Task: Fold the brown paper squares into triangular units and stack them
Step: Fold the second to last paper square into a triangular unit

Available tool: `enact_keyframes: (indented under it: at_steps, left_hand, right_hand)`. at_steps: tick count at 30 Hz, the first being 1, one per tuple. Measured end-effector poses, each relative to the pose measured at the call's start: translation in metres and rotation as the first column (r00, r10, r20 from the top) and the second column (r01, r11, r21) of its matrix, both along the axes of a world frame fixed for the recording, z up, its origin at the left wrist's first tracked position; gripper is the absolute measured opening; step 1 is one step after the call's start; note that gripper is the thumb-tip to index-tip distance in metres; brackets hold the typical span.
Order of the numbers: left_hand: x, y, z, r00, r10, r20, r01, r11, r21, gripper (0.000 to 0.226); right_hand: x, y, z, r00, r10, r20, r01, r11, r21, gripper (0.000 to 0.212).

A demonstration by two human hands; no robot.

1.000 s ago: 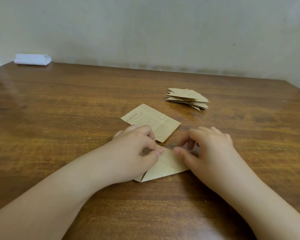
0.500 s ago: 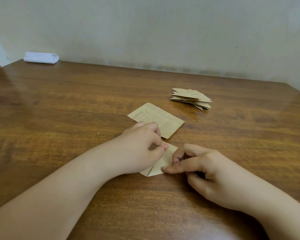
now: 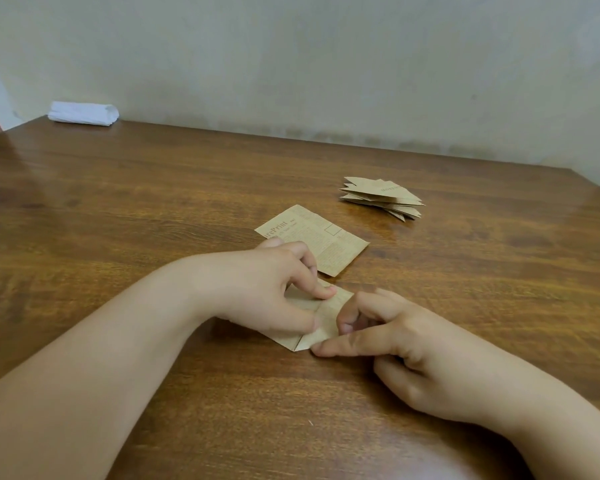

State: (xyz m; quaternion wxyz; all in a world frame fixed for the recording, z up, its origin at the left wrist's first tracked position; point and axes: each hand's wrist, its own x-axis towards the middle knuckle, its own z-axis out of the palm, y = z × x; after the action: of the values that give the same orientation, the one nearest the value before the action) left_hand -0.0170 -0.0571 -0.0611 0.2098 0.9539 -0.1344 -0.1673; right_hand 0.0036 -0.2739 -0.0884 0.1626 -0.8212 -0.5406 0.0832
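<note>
From the head view, a half-folded piece of brown paper (image 3: 321, 318) lies on the brown wooden counter (image 3: 153, 209), between the two hands; the left hand (image 3: 264, 292) rests on its left part, fingers (image 3: 323, 291) curled with one tip pressing the paper down and the thumb against the fold; the right hand (image 3: 406, 344) sits at the paper's right edge, its curled fingers and thumb pinching the near corner. Just beyond the left hand lies a flat square of brown printed paper (image 3: 321, 242), its near left corner under that hand's knuckles; farther back and to the right, well apart from the hands, stands a loose stack of folded brown paper triangles (image 3: 381, 197); a white folded cloth-like bundle (image 3: 83, 113) lies at the counter's far left corner, against the pale wall (image 3: 326, 64).
</note>
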Motion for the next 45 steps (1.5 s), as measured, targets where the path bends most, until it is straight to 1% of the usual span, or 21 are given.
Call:
enact_keyframes:
  at_steps: [5, 9, 14, 17, 19, 21, 23, 24, 26, 28, 32, 33, 34, 35, 37, 39, 42, 45]
  left_hand:
    - [0.001, 0.008, 0.001, 0.997, -0.055, -0.055, 0.058, 0.997, 0.053, 0.065]
    - [0.002, 0.008, 0.001, 0.997, -0.065, -0.051, 0.069, 0.995, 0.071, 0.069]
    - [0.001, 0.010, -0.001, 0.997, -0.048, -0.061, 0.053, 0.996, 0.077, 0.071]
    - [-0.002, 0.011, -0.004, 0.998, -0.024, -0.056, 0.027, 0.997, 0.065, 0.071]
    - [-0.006, 0.011, -0.006, 0.999, -0.003, -0.040, 0.005, 0.999, 0.045, 0.071]
    - [-0.009, 0.007, -0.008, 1.000, 0.025, -0.016, -0.025, 0.999, 0.029, 0.072]
    - [-0.011, 0.001, -0.008, 0.998, 0.063, 0.020, -0.063, 0.998, 0.020, 0.074]
    - [-0.013, -0.002, -0.009, 0.996, 0.082, 0.046, -0.082, 0.997, 0.013, 0.075]
    - [-0.014, -0.009, -0.012, 0.989, 0.108, 0.100, -0.108, 0.994, -0.006, 0.073]
    - [-0.016, -0.015, -0.013, 0.984, 0.112, 0.136, -0.110, 0.994, -0.023, 0.069]
    - [-0.016, -0.022, -0.015, 0.982, 0.112, 0.154, -0.111, 0.994, -0.015, 0.060]
    - [-0.016, -0.023, -0.016, 0.979, 0.118, 0.164, -0.118, 0.993, -0.014, 0.059]
    - [-0.016, -0.024, -0.016, 0.976, 0.125, 0.178, -0.125, 0.992, -0.011, 0.058]
    - [-0.016, -0.025, -0.017, 0.971, 0.132, 0.199, -0.133, 0.991, -0.006, 0.059]
    - [-0.016, -0.028, -0.018, 0.958, 0.147, 0.247, -0.155, 0.988, 0.012, 0.064]
    - [-0.016, -0.031, -0.021, 0.945, 0.156, 0.289, -0.171, 0.985, 0.024, 0.072]
    - [-0.014, -0.032, -0.024, 0.933, 0.166, 0.319, -0.182, 0.983, 0.021, 0.087]
    - [-0.014, -0.032, -0.024, 0.931, 0.169, 0.324, -0.184, 0.983, 0.019, 0.098]
  right_hand:
    - [0.001, 0.000, -0.002, 1.000, 0.005, -0.013, -0.004, 0.999, 0.043, 0.061]
    - [0.001, 0.000, -0.004, 0.997, -0.040, -0.059, 0.047, 0.992, 0.121, 0.054]
    - [0.007, -0.012, 0.002, 0.978, -0.168, -0.127, 0.186, 0.971, 0.149, 0.044]
    - [0.011, -0.020, 0.004, 0.951, -0.296, -0.088, 0.307, 0.938, 0.163, 0.032]
    - [0.012, -0.019, 0.005, 0.904, -0.427, -0.007, 0.421, 0.888, 0.184, 0.026]
    - [0.011, -0.016, 0.007, 0.800, -0.598, 0.037, 0.580, 0.788, 0.206, 0.018]
    - [0.011, -0.011, 0.007, 0.697, -0.715, 0.053, 0.703, 0.696, 0.147, 0.028]
    - [0.011, -0.009, 0.007, 0.672, -0.739, 0.051, 0.733, 0.674, 0.093, 0.033]
    - [0.009, -0.004, 0.008, 0.653, -0.757, -0.016, 0.757, 0.652, 0.046, 0.033]
    - [0.008, 0.000, 0.011, 0.643, -0.761, -0.087, 0.765, 0.639, 0.075, 0.027]
    - [0.010, 0.003, 0.011, 0.650, -0.740, -0.171, 0.760, 0.636, 0.135, 0.020]
    - [0.010, 0.004, 0.009, 0.657, -0.742, -0.134, 0.753, 0.641, 0.149, 0.020]
    - [0.011, 0.005, 0.007, 0.661, -0.748, -0.059, 0.747, 0.649, 0.145, 0.023]
    - [0.011, 0.006, 0.005, 0.661, -0.751, 0.017, 0.743, 0.657, 0.126, 0.032]
    - [0.011, 0.009, 0.002, 0.656, -0.749, 0.096, 0.749, 0.661, 0.036, 0.053]
    - [0.010, 0.011, 0.003, 0.669, -0.739, 0.081, 0.743, 0.669, -0.037, 0.061]
    - [0.011, 0.011, 0.005, 0.698, -0.716, -0.021, 0.715, 0.698, -0.034, 0.054]
    - [0.010, 0.009, 0.008, 0.721, -0.679, -0.137, 0.691, 0.721, 0.062, 0.048]
